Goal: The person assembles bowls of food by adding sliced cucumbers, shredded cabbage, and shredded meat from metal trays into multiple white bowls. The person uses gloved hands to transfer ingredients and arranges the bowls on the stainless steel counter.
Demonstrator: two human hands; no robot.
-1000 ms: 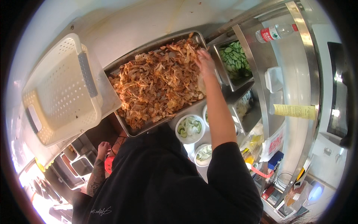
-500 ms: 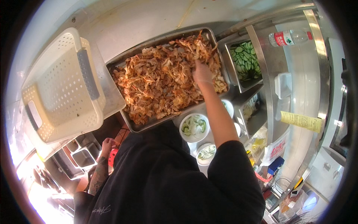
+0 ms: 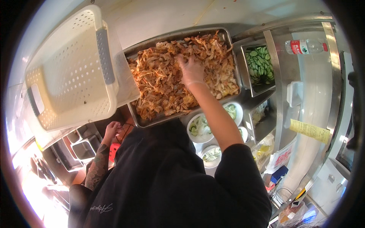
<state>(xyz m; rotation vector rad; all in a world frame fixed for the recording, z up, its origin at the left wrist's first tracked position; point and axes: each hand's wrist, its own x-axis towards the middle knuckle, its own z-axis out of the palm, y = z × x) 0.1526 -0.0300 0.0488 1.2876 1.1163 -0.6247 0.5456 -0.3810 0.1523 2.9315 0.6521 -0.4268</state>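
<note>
A metal tray (image 3: 238, 81) holds a heap of shredded, reddish-brown cooked meat (image 3: 159, 81). My right hand (image 3: 191, 70), in a thin clear glove, rests on the upper middle of the meat. Its fingers are spread, with the tips touching or slightly in the shreds. Off to the lower left of the tray hangs my left hand (image 3: 112, 130), away from the food, fingers loosely bent and nothing visible in them. Just below the tray stand white bowls of sliced cucumber and pale shreds, one bowl (image 3: 191, 137) near my right forearm.
A cream perforated basket (image 3: 72, 72) with grey handles stands left of the tray. At right are a metal pan of cucumber slices (image 3: 259, 62), a plastic bottle (image 3: 305, 46), and a yellow paper slip (image 3: 310, 131). Metal containers (image 3: 83, 149) sit lower left.
My right hand has moved left across the meat, from the tray's right part to its middle, and its fingers now show spread. The whole view has shifted slightly. My left hand stays low.
</note>
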